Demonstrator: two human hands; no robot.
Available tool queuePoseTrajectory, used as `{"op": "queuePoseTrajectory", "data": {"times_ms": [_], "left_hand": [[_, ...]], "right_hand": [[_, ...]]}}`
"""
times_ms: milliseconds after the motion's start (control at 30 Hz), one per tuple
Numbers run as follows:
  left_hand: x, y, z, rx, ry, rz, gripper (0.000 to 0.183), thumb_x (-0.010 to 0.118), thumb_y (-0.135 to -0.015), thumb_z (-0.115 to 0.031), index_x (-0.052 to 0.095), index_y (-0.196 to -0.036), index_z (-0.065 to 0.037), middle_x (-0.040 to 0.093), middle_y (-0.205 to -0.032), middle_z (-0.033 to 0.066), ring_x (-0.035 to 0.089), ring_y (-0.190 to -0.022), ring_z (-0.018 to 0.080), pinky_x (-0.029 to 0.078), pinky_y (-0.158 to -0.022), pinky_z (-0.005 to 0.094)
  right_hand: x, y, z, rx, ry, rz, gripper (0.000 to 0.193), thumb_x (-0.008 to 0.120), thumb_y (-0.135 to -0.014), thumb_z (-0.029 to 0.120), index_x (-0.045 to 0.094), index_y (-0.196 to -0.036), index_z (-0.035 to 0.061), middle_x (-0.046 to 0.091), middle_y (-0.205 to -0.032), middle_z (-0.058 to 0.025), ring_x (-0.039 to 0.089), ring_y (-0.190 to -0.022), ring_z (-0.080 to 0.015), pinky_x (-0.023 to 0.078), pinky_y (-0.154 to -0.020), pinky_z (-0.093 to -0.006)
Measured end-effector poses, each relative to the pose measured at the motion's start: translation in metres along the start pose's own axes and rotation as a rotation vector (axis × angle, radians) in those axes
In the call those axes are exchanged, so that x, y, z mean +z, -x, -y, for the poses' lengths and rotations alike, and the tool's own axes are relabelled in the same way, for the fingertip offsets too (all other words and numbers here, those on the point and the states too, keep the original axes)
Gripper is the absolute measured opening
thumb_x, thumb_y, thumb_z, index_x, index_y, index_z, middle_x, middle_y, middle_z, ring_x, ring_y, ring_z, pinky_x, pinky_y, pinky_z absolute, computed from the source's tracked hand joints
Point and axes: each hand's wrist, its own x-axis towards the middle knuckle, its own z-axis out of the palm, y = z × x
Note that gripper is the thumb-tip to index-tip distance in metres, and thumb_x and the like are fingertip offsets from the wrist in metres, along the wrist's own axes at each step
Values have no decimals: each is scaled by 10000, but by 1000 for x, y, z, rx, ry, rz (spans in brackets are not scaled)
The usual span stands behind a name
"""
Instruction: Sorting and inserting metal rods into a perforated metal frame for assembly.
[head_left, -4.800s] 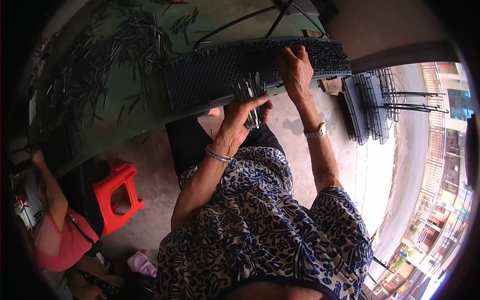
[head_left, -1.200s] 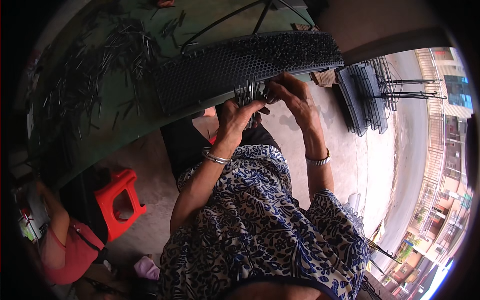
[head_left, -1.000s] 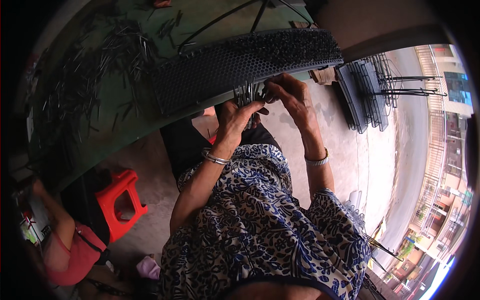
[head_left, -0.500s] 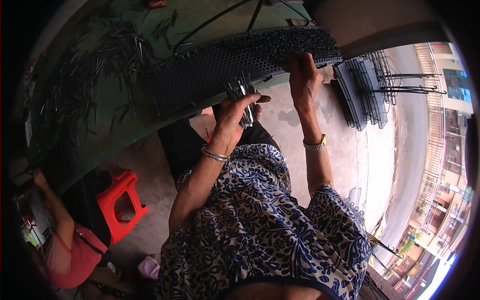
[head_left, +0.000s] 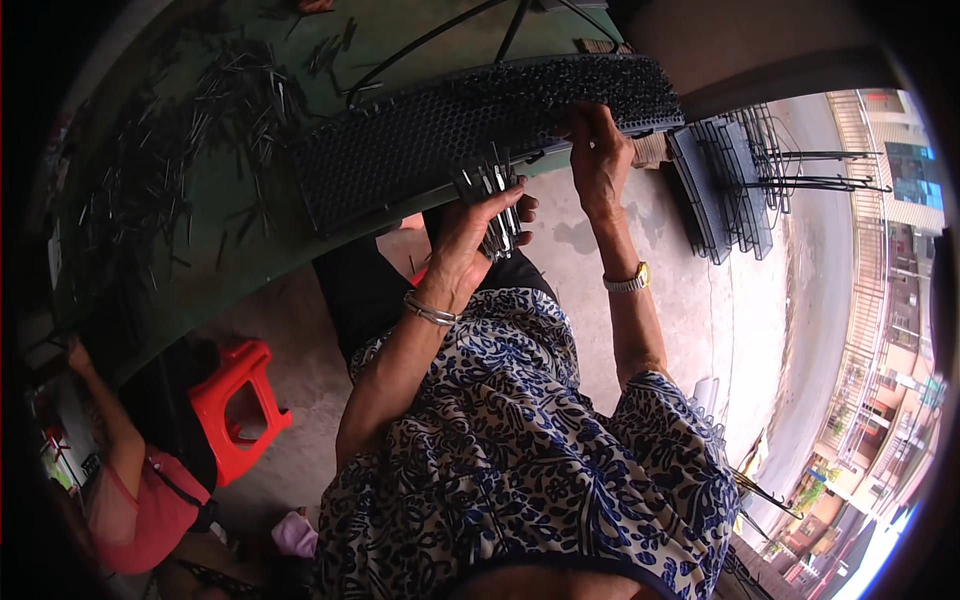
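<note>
A long black panel with a honeycomb of holes [head_left: 400,160] lies along the green table's near edge. Small dark pieces fill many holes at its far and right part. My left hand [head_left: 468,228] is closed around a bundle of thin, dark, shiny strips [head_left: 497,205], just in front of the panel's near edge. My right hand [head_left: 602,158] is at the panel's right part, thumb and fingers pinched together over the holes. Whatever sits in that pinch is too small or hidden to name.
Many loose dark strips [head_left: 240,90] are scattered over the green table [head_left: 220,285]. Black rods [head_left: 420,45] rise behind the panel. Stacked black wire racks [head_left: 715,185] stand at right. A red plastic stool [head_left: 235,410] is at left, near another person [head_left: 150,505].
My right hand has shifted slightly left and down along the panel. The left hand's fingers have moved a little around the bundle of strips.
</note>
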Motion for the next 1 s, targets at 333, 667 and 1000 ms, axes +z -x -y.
{"op": "queuePoseTrajectory", "data": {"times_ms": [333, 667, 1000], "left_hand": [[-2, 2, 4, 45, 7, 26, 175, 653, -870, -134, 622, -1007, -30, 655, -836, 97, 620, -730, 153, 490, -529, 253], [0, 5, 3, 72, 3, 3, 146, 670, -854, -108, 616, -971, -38, 655, -808, 89, 625, -699, 161, 483, -515, 255], [-2, 5, 8, 112, -103, 8, 169, 663, -849, -91, 631, -1003, -30, 685, -865, 100, 666, -755, 174, 479, -520, 245]], "right_hand": [[-5, -4, -2, -28, 46, 57, 109, 588, -885, 34, 638, -982, 32, 678, -787, -68, 656, -735, -131, 499, -689, -261], [4, 7, 3, -127, 489, 59, 162, 637, -840, 92, 683, -991, 133, 594, -905, -79, 586, -881, -252, 481, -691, -322], [-34, 27, 53, 364, -408, 693, 150, 630, -892, 103, 654, -963, -27, 634, -885, -44, 606, -835, -108, 486, -728, -255]]}}
